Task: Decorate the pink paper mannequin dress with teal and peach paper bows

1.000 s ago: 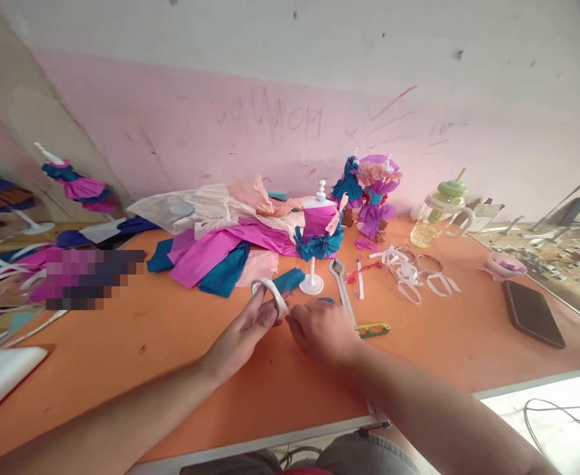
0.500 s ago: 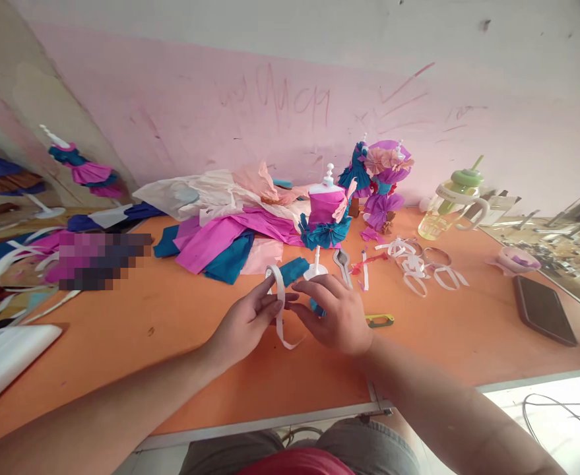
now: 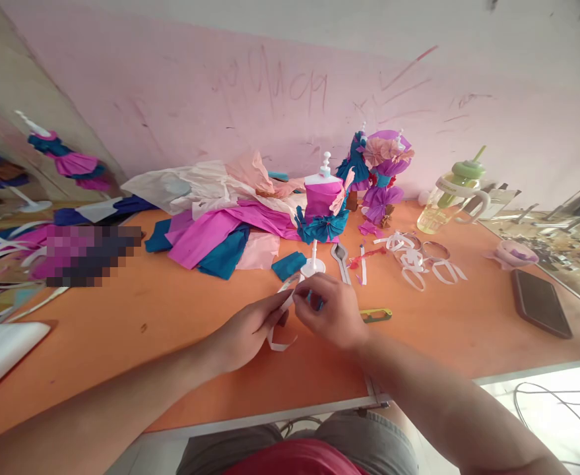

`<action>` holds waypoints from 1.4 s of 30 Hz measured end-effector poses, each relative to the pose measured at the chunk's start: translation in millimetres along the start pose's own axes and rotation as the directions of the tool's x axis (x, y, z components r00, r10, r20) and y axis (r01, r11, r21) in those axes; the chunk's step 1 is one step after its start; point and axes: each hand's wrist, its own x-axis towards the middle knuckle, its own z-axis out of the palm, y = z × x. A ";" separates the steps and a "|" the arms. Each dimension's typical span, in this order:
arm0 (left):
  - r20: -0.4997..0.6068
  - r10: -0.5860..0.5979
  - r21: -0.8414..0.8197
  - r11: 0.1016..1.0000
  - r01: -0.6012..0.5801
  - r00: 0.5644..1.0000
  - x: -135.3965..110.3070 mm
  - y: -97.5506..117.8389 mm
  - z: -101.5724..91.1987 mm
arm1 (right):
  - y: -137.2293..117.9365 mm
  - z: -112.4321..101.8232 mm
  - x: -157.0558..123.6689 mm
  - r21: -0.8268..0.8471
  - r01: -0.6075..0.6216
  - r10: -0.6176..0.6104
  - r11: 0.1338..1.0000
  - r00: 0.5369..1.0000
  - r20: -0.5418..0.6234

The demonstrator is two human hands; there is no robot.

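Observation:
My left hand (image 3: 250, 327) and my right hand (image 3: 328, 310) meet over the orange table (image 3: 121, 330), both pinched on a white paper strip (image 3: 280, 315) that loops down under the left fingers. A scrap of teal paper shows under my right fingers. Just beyond stands a small white mannequin stand with a pink and teal paper dress (image 3: 321, 211), with a folded teal paper piece (image 3: 288, 265) beside its base.
Pink, teal and cream crepe paper (image 3: 215, 224) is heaped at the back. A metal tool (image 3: 342, 261), a yellow-green cutter (image 3: 376, 315), white strip loops (image 3: 418, 264), a green-lidded bottle (image 3: 448, 198), a phone (image 3: 540, 302) and more paper dresses (image 3: 379, 178) lie to the right.
The white strip, a ring on my left fingers a second ago, now hangs lower as a loose loop. My right hand rose from the table and pinched it.

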 end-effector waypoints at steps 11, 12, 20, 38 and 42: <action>-0.052 -0.090 0.134 0.986 0.096 0.995 3.6 2.3 -11.4 | 0.3 -2.5 4.9 0.150 -0.084 0.088 0.985 0.996 -0.016; -0.060 -0.095 0.138 0.985 0.103 0.994 4.8 1.3 -12.7 | 0.5 -6.7 6.8 0.115 -0.090 0.091 0.989 0.996 0.004; -0.195 -0.047 0.159 0.984 0.078 0.980 14.7 -4.2 -43.4 | 34.7 -72.9 15.6 -0.440 -0.083 0.301 0.894 0.838 0.454; -0.162 -0.220 -0.454 0.882 0.126 0.962 14.9 -10.3 -20.0 | 4.5 -37.2 5.8 -0.006 -0.055 0.053 0.998 0.921 0.386; -0.131 -0.188 -0.503 0.859 0.098 0.973 10.0 -2.5 -16.2 | -3.7 -17.1 -2.5 -0.008 -0.009 0.011 1.000 0.911 0.413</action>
